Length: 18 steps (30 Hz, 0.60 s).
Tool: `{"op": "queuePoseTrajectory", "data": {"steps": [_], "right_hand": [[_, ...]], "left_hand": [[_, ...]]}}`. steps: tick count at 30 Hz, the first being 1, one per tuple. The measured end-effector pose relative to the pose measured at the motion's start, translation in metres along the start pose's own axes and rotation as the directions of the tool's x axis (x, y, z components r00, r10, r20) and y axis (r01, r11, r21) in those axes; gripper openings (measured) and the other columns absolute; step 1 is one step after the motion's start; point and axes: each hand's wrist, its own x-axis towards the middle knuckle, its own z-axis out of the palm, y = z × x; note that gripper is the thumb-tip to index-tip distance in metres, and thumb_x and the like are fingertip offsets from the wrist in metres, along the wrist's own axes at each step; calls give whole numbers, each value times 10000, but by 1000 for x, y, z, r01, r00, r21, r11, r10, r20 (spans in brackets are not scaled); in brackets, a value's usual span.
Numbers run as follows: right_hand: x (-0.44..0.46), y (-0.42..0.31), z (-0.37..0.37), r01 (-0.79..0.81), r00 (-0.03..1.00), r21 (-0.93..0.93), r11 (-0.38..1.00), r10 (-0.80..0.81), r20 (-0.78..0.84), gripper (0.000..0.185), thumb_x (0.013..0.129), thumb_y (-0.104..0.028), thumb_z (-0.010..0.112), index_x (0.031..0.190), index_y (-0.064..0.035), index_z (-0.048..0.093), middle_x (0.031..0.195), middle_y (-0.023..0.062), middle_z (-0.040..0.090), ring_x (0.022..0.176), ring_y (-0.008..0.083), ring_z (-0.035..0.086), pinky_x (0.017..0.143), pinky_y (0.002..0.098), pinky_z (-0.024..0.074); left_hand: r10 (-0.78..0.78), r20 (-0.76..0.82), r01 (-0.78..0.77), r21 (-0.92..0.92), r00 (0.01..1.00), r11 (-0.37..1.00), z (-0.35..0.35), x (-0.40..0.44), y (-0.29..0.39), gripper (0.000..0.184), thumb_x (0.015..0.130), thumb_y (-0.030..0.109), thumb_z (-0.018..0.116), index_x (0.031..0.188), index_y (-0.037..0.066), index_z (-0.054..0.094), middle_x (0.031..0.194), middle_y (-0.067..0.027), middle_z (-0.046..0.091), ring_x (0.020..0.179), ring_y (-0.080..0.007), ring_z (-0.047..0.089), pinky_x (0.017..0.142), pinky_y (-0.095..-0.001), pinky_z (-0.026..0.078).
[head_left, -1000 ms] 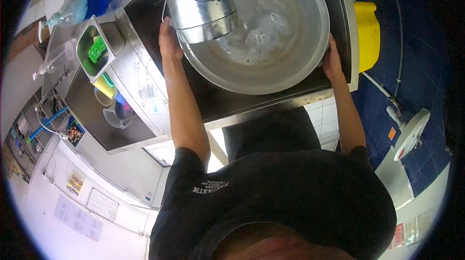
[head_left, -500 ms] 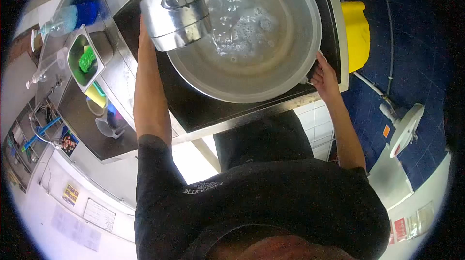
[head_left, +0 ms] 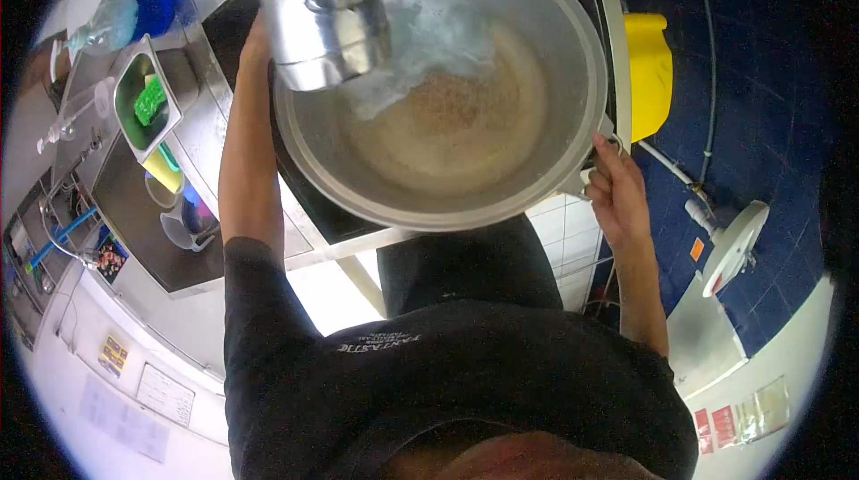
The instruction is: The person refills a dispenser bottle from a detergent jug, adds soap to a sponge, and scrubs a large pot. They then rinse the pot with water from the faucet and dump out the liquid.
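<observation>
A large round grey pot (head_left: 528,176), tilted and raised over the counter edge, holds cloudy water (head_left: 429,33) with white foam; brownish specks lie on its bottom. My right hand (head_left: 619,189) is closed round the handle at the pot's right side. At the opposite side, my left hand (head_left: 257,40) is at the rim, its fingers hidden behind the metal tap (head_left: 329,28). The pot appears borne between both hands. This shiny tap head hangs above the pot's left part, blurred.
On the left stands a steel container (head_left: 148,109) with a green scouring pad (head_left: 150,101). Spray bottles (head_left: 112,24) and a clear jug (head_left: 190,228) are near it. A yellow bin (head_left: 648,77) and a white wall fitting (head_left: 735,247) are on the right.
The pot has come up and toward my body, its near rim now past the counter edge. Its water has shifted to the far side, baring the bottom. Both hands moved with it.
</observation>
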Motion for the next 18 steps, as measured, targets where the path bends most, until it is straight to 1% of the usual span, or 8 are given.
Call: {"op": "queuePoseTrajectory", "data": {"steps": [7,10,11,12,13,14,16,18], "right_hand": [[-76,-45,13,27,999,60,998,-28,17,276,977,2,728,982,-198,539,748,-120,425,518,-2,306,444,206,228],[-109,-68,9,42,997,84,996,-48,65,264,976,30,700,981,-182,542,740,-108,420,510,2,299,426,201,222],[-123,-79,10,50,997,89,995,-54,50,229,987,18,685,988,-168,552,733,-106,412,507,3,297,421,197,220],[-135,-90,11,60,997,98,993,-64,36,193,997,5,670,995,-155,561,726,-104,403,504,5,295,416,192,218],[-147,-102,11,70,996,100,993,-75,43,79,1036,-51,624,1034,-121,590,727,-97,392,511,4,298,407,188,227],[-155,-113,9,77,996,104,992,-82,44,79,1036,-51,624,1034,-121,590,727,-97,392,511,4,298,407,188,227],[-167,-132,2,105,987,202,974,-127,101,30,1057,-100,607,1086,-93,607,741,-88,395,518,3,302,396,188,236],[-176,-150,-3,115,985,215,970,-139,104,96,1074,-125,590,1147,-68,617,753,-76,395,525,7,300,391,188,247]], "left_hand": [[-38,94,36,28,995,999,-1,17,-2,795,880,680,758,1137,-72,782,1142,-209,767,1064,-280,724,935,-402,566],[-144,101,122,194,984,973,21,-51,68,784,876,653,780,1160,-77,772,1142,-207,770,1059,-287,736,905,-394,582],[-136,127,130,58,983,990,30,-64,75,786,890,651,770,1198,-72,757,1152,-202,773,1058,-277,742,858,-387,592],[-231,174,211,125,957,969,31,-76,84,779,905,652,755,1218,-60,749,1092,-157,779,907,-212,727,749,-354,581],[-198,207,194,39,958,980,35,-80,73,744,906,664,751,1163,-34,760,998,-112,756,817,-174,676,683,-332,545],[-164,237,179,-44,958,983,38,-89,70,713,907,675,747,1107,-8,770,905,-67,732,727,-136,624,617,-310,509],[-195,318,210,-14,928,978,33,-107,76,644,918,668,744,1028,34,762,838,-26,670,685,-116,566,580,-294,461],[-226,393,236,23,892,971,29,-131,86,585,929,660,741,950,76,753,770,16,608,642,-96,507,543,-279,413]]}}
